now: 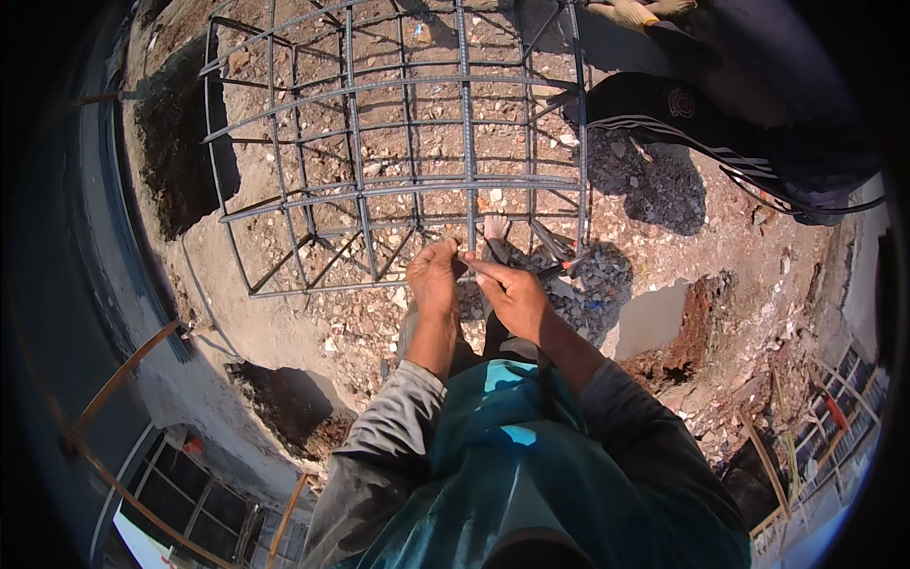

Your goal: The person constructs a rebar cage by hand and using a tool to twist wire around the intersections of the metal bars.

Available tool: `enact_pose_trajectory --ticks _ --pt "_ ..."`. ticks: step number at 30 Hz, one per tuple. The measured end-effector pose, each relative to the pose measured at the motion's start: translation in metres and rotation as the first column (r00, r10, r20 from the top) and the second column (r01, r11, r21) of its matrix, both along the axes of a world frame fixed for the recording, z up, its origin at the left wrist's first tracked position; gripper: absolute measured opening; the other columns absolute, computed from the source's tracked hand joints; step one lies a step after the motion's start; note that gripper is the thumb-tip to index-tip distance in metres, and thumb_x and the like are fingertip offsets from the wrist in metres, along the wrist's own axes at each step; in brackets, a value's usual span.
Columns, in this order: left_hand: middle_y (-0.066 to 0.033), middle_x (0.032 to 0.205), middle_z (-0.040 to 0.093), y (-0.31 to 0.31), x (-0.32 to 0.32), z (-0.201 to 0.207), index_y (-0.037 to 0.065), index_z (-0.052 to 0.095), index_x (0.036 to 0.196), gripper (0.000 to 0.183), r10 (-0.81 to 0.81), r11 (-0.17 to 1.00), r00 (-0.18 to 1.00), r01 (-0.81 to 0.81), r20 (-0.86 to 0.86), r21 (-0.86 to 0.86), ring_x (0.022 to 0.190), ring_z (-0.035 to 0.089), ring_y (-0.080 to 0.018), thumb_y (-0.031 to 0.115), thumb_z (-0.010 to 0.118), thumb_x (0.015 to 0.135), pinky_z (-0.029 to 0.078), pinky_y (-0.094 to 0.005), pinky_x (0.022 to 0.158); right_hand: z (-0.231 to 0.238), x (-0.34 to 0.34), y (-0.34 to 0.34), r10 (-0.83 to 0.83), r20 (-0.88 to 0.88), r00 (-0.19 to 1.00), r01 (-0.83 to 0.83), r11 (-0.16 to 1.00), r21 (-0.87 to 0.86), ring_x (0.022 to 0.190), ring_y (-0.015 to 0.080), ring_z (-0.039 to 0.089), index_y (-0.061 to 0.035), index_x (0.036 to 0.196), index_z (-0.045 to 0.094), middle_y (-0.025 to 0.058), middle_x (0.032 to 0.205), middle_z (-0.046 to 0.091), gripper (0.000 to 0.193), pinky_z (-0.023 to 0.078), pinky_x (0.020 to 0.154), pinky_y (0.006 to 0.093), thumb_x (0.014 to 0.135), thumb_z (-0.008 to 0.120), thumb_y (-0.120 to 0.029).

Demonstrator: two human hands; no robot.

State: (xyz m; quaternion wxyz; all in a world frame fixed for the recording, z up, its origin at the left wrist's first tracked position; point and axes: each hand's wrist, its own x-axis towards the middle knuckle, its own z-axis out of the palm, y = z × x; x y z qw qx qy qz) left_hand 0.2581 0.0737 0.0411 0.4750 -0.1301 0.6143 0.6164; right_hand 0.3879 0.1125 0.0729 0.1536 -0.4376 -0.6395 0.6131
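A cage of steel reinforcing bars [410, 188] stands before me over the rubble. At its near edge, my left hand [433, 281] is closed, with thumb and fingertips pinched together beside a bar. My right hand [517, 299] is closed too, its fingers reaching left until the tips nearly meet the left ones. What lies between the fingers is too small and partly hidden to name. Just right of the right hand, a dark tool with red on its handle [567, 265] shows near the cage's corner. A bare foot [496, 226] shows beneath the near bars.
Another person's dark striped trousers [654, 104] and gloved hand [626, 11] are at the upper right. Dug pits lie at the left [175, 142], lower left [284, 403] and right [678, 332]. Broken rubble covers the ground. A wall [114, 266] runs along the left.
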Motion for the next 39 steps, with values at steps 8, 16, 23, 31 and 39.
enact_pose_trajectory --ticks 8,16,23,31,39 --pt "-0.0030 0.072 0.062 0.028 0.001 -0.030 0.000 0.065 0.085 0.013 -0.014 0.991 1.000 0.011 -0.019 -0.136 0.059 0.055 -0.0087 0.012 0.063 0.091 0.045 -0.0228 0.055 -0.024 0.004 0.043 0.186 0.217 0.958 -0.152 0.975 -0.164 0.061 0.0288 0.062 -0.0150 0.123 0.062 0.0146 0.091 0.068 0.033 0.049 0.064 0.0351 0.092 0.052 -0.013" --pt "-0.0204 0.106 0.064 0.088 -0.066 -0.110 -0.001 0.061 0.115 0.031 -0.603 0.776 0.366 0.475 -0.709 -0.415 0.094 0.064 -0.0296 0.012 0.063 0.087 0.051 -0.0356 0.082 -0.152 0.027 0.126 -0.111 0.492 0.864 -0.158 0.867 0.473 0.069 0.0307 0.065 -0.0107 0.105 0.070 0.0165 0.075 0.067 0.026 0.053 0.067 0.0370 0.084 0.056 -0.016" --pt "-0.0173 0.114 0.063 0.125 -0.102 -0.175 0.011 0.069 0.109 0.028 -0.861 0.132 -0.245 0.739 -0.446 -0.660 0.103 0.059 -0.0384 0.021 0.064 0.083 0.046 -0.0441 0.093 -0.208 -0.034 0.178 0.440 0.420 0.794 -0.497 0.867 0.030 0.067 0.0269 0.063 -0.0057 0.081 0.070 0.0153 0.069 0.064 0.013 0.050 0.067 0.0349 0.078 0.059 -0.012" --pt "-0.0118 0.105 0.063 0.125 -0.106 -0.139 0.017 0.070 0.100 0.026 -0.883 0.066 -0.316 0.647 -0.347 -0.760 0.110 0.054 -0.0343 0.021 0.069 0.075 0.043 -0.0431 0.098 -0.220 -0.043 0.185 0.433 0.205 0.878 -0.328 0.855 -0.402 0.068 0.0181 0.060 -0.0026 0.089 0.071 0.0083 0.073 0.066 0.019 0.049 0.066 0.0339 0.076 0.068 -0.016" --pt "-0.0108 0.110 0.065 0.092 -0.115 -0.127 0.014 0.071 0.105 0.029 -0.908 0.206 -0.228 0.486 -0.351 -0.849 0.110 0.053 -0.0330 0.027 0.068 0.079 0.040 -0.0432 0.097 -0.218 -0.040 0.201 0.300 0.242 0.923 -0.029 0.679 -0.734 0.059 0.0084 0.051 -0.0023 0.106 0.068 0.0017 0.077 0.063 0.029 0.041 0.052 0.0270 0.082 0.071 -0.018"
